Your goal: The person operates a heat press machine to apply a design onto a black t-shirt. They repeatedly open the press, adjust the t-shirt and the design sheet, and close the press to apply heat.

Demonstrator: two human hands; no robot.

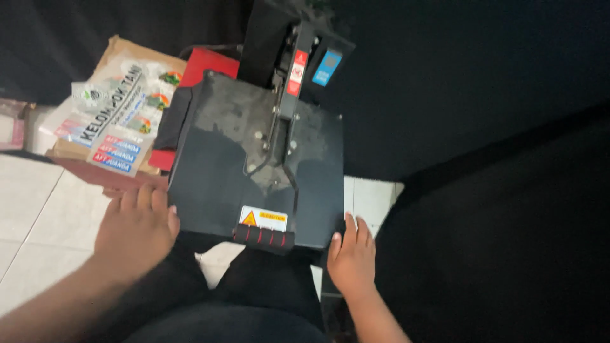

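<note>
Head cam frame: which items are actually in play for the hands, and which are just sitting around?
In play:
- heat press, black upper plate down
- its handle with red-ringed grip
- left hand at the plate's left edge
- right hand at the plate's front right corner

Lying about:
- printed sheets on a cardboard box, left of the press
- white tiled floor

At frame centre, the heat press plate [216,178] looks like matt black metal, scuffed and dusty grey toward its upper part. Its handle grip [264,237] seems ribbed foam or rubber. At upper left, glossy printed sheets [117,117] lie on brown cardboard [121,47]. The floor tiles [32,203] look smooth, faintly shiny.
</note>
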